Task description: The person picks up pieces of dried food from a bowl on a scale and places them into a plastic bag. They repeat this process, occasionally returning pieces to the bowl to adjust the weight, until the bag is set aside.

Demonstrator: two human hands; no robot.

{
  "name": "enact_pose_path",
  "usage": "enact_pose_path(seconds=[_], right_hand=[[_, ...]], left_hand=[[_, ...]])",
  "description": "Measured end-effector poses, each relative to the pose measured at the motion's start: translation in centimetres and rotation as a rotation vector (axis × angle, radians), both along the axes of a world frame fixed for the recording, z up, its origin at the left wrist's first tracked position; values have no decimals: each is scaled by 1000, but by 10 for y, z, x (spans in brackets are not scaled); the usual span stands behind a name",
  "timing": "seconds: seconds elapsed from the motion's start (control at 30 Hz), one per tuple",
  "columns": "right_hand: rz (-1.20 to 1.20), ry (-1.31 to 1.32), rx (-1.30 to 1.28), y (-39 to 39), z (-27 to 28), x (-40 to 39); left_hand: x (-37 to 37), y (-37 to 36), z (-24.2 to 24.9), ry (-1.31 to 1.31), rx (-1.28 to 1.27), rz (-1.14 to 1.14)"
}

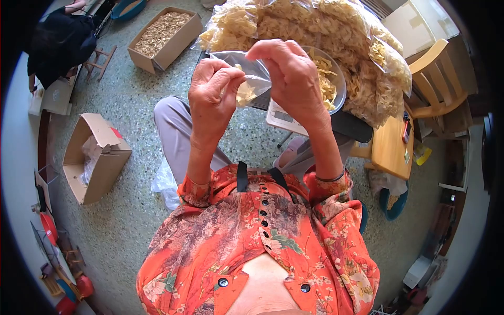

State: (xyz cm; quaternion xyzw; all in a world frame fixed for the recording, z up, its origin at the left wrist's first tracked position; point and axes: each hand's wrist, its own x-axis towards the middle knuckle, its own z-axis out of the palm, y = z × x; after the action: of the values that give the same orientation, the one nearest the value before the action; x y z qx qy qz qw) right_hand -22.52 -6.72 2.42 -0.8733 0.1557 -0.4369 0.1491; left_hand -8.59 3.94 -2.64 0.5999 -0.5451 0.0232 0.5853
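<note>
Two hands up, near each other, and between them a clear plastic bag [258, 83] with pale pieces [244, 95] showing through! Left hand [212, 97] pinches the film, thumb against fingers; right hand [293, 71] curls at the other side, its grip hidden, so no telling. Bowl [342, 86] just right of that hand, scale [283, 117] below its wrist. Good handling here calls for steady pinching, gentle tension and an upright bag, so nothing spills.

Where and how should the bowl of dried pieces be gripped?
Probably pinch the bowl by its near-right rim, coming from the wearer's side: that curved edge shows, while bags crowd the far side and the right hand screens the left.
</note>
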Motion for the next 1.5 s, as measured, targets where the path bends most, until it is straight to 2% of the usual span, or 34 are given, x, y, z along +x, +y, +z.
enact_pose_path(seconds=[0.07,0.13,0.2,0.3,0.37,0.4,0.47,0.53,0.6,0.63,0.8,0.9,1.0,1.13,1.2,1.23,1.3,1.33,1.4,1.5], right_hand=[[0,-78,-41,-4,-1,-3],[-39,-277,143,-3,1,-18],[-202,-274,110,-14,-6,-39],[-288,-288,175,-30,-9,-66],[-457,-211,354,-35,-9,-82],[-461,-209,352,-38,-9,-87],[-531,-41,254,-41,-12,-98],[-503,16,221,-44,-17,-107],[-476,229,160,-47,-22,-115],[-495,275,233,-44,-21,-116],[-495,345,218,-40,-31,-119],[-573,391,113,-45,-42,-112],[-620,470,166,-49,-43,-104],[-607,444,237,-54,-43,-104],[-528,370,476,-54,-34,-108],[-530,371,477,-54,-35,-111],[-473,202,554,-54,-34,-115],[-474,203,550,-53,-31,-117],[-422,79,705,-52,-23,-119],[-413,-33,718,-59,-28,-127]], left_hand=[[2,1,1,-30,-9,45],[1,4,6,-8,-23,60],[3,6,6,-6,-69,94],[6,4,1,29,-100,130],[9,4,-2,73,68,53],[8,4,-2,77,66,50],[5,4,3,75,-71,79],[4,2,2,80,-63,94],[6,2,-3,44,-11,122],[5,2,-2,43,-11,118],[2,2,-2,27,39,125],[-2,-1,-2,49,62,98],[-4,-3,-4,12,20,81],[-4,-2,-3,14,32,80],[-3,-3,-3,23,24,77],[-3,-3,-4,24,26,75],[-3,-4,-5,23,35,67],[-3,-4,-5,25,32,67],[-3,-3,-5,21,29,59],[-2,-4,-7,22,32,57]])
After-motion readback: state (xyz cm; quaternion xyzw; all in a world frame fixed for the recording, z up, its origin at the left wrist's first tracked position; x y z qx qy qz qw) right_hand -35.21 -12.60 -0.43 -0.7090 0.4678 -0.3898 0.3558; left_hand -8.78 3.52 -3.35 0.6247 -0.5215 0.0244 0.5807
